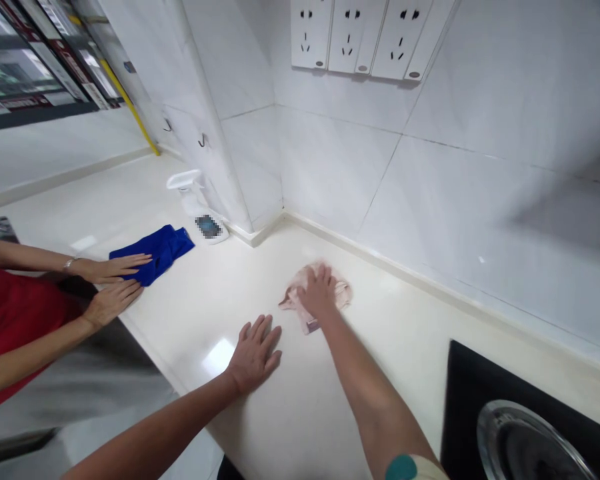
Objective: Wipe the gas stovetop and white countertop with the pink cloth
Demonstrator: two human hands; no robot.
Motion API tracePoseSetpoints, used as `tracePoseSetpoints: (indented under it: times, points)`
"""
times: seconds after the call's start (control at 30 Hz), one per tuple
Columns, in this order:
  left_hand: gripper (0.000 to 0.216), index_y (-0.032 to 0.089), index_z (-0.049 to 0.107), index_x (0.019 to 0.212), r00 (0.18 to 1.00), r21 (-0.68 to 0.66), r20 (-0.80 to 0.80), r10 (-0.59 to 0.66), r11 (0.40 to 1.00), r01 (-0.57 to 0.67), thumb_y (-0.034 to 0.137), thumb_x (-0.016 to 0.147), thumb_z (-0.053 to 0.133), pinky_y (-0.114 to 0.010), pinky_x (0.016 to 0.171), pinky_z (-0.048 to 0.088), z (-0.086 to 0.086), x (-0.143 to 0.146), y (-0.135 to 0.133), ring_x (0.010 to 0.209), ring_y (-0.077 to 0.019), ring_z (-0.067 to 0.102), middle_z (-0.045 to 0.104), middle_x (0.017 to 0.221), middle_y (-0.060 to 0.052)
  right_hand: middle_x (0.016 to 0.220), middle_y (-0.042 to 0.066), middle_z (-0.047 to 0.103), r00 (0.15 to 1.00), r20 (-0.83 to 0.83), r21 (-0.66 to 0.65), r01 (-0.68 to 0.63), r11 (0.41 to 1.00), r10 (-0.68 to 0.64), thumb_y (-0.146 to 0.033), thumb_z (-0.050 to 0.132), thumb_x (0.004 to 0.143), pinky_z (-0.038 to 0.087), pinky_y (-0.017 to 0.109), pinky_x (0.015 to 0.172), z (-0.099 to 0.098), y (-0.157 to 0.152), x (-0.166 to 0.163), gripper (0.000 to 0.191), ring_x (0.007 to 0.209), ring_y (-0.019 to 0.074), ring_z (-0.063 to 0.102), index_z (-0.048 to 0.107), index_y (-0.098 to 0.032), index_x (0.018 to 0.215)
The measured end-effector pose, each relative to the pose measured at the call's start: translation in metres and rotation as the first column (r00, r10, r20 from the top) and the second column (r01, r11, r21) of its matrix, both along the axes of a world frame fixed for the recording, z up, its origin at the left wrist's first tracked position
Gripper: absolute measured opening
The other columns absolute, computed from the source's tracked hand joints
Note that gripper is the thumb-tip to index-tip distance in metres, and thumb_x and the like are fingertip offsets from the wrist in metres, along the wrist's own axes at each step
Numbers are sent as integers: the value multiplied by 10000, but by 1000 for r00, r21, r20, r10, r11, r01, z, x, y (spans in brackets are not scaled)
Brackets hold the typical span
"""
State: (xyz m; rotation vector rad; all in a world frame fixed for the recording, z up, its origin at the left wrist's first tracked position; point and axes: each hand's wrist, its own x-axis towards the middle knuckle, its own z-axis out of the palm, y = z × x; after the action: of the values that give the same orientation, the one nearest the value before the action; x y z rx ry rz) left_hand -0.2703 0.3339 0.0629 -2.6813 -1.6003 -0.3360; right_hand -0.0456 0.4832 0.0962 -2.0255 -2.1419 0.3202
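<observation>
My left hand lies flat on the cream countertop, its fingers stretched out and holding nothing. Farther forward, my right hand presses down on a crumpled pale pink cloth, fingers spread over it. The cloth spreads out around that hand, slightly blurred, with a small label-like patch at its near edge. Part of the cloth is hidden under my palm.
On the left, another person's hands rest on a folded blue cloth. A white dispenser-like stand is by the wall corner. A black hob lies at the lower right. Sockets are on the tiled wall.
</observation>
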Motion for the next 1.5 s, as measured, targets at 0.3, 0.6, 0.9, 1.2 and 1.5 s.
tracePoseSetpoints:
  times: [0.3,0.6,0.9,1.2,1.5]
  points:
    - [435,204,677,1347,1000,-32,-5,17,999,-17,434,999,555,-601,1209,320,13,6,-1,1526,-380,408,509,1604,-199,1694,27,385,994,-23,87,-103,991,105,-345,508,1017,179,469,1271,-16,-122,5,497,1586,271,237,561,-308,1510]
    - [541,215,589,1490,999,-91,-11,31,995,-32,450,1007,532,-595,1228,276,9,6,-1,1552,-367,362,452,1654,-188,1608,203,457,905,38,220,406,887,-424,-438,325,1011,323,596,1183,-37,-193,189,603,1517,383,349,609,-133,1447]
    - [545,224,587,1493,999,-114,9,44,993,-43,467,1010,524,-598,1236,257,7,9,0,1555,-370,350,442,1661,-181,1621,265,411,929,149,335,274,901,-338,-551,378,1036,297,690,1166,-50,-261,110,692,1536,480,271,531,-68,1506]
    - [546,238,603,1482,998,-95,45,49,994,-44,447,979,566,-592,1237,256,7,8,1,1540,-377,375,465,1649,-171,1748,119,231,954,12,165,-297,941,299,-711,647,890,215,644,1254,-23,-290,-1,919,1610,405,144,370,-251,1636]
    - [537,240,593,1487,998,-113,42,44,993,-39,469,1007,517,-589,1238,252,7,7,1,1553,-373,351,444,1662,-168,1684,167,351,993,98,201,51,978,-72,-495,545,1000,276,569,1218,-41,-221,116,567,1562,354,272,569,-230,1501]
